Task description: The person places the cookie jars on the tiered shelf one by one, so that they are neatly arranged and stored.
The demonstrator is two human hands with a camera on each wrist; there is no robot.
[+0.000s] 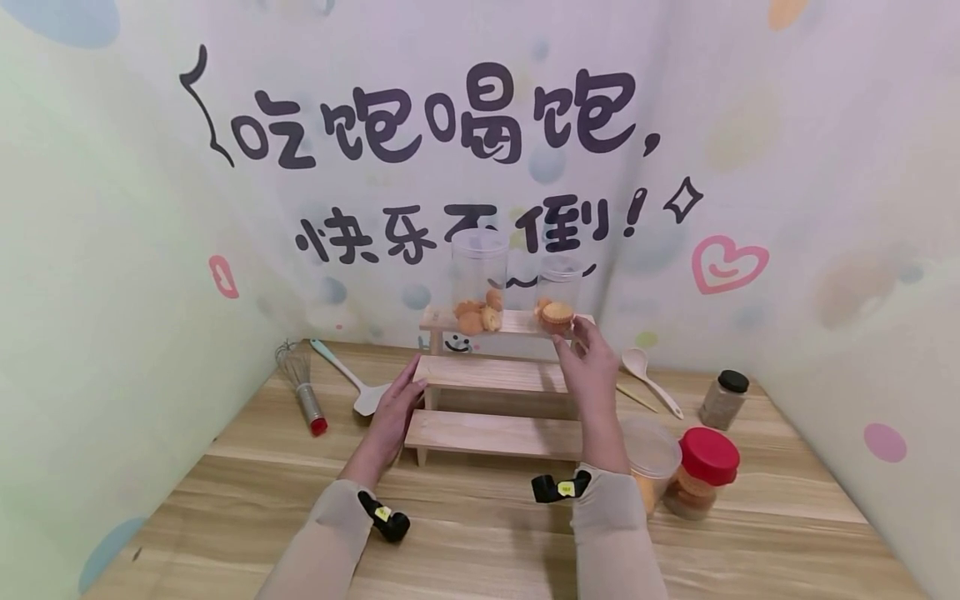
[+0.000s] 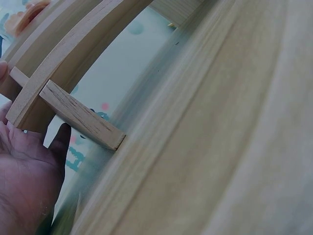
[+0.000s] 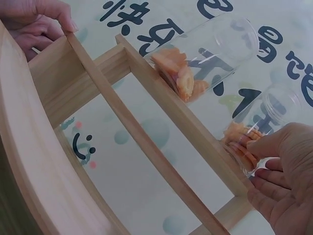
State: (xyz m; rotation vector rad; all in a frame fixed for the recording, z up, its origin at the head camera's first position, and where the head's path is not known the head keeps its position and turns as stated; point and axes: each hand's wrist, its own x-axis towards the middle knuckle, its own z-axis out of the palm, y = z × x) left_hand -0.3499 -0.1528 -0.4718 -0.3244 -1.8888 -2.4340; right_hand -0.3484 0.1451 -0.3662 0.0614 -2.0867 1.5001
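A three-tier wooden stand (image 1: 491, 372) stands at the middle of the table. My left hand (image 1: 390, 425) grips its left end at the middle tier; the left wrist view shows that palm (image 2: 29, 176) against the board's end. On the top tier, at its right end, is a small clear jar (image 1: 559, 279) with round cookies (image 1: 557, 313) at the bottom. My right hand (image 1: 592, 371) holds this jar low down, the thumb on its near side in the right wrist view. Left of it, a taller clear jar (image 1: 480, 267) with cookies stands on the same tier.
At left lie a whisk (image 1: 303, 387) and a spatula (image 1: 341, 371). A white spoon (image 1: 651, 379) lies behind my right arm. Right of that arm are a clear-lidded jar (image 1: 651, 450), a red-lidded jar (image 1: 705, 467) and a black-lidded jar (image 1: 724, 402). A printed curtain (image 1: 420, 50) hangs close behind the stand.
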